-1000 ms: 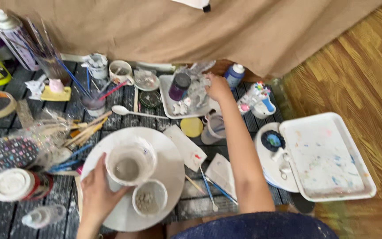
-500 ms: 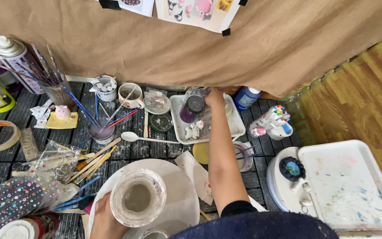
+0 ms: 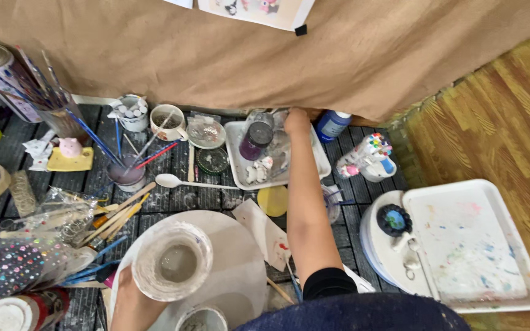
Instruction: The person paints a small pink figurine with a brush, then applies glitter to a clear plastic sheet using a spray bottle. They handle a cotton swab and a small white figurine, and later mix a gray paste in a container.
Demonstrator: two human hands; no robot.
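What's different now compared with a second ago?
The right hand has reached farther back, to the far edge of the white tray. The left hand has lifted the white cup nearer the camera. Brushes, spoon and palette tray stayed put.

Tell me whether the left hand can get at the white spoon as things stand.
Probably not freely: the left hand is wrapped around the pale round container over the white plate. The white spoon lies uncovered beyond it, with brushes beside the path. The hand would have to let go first.
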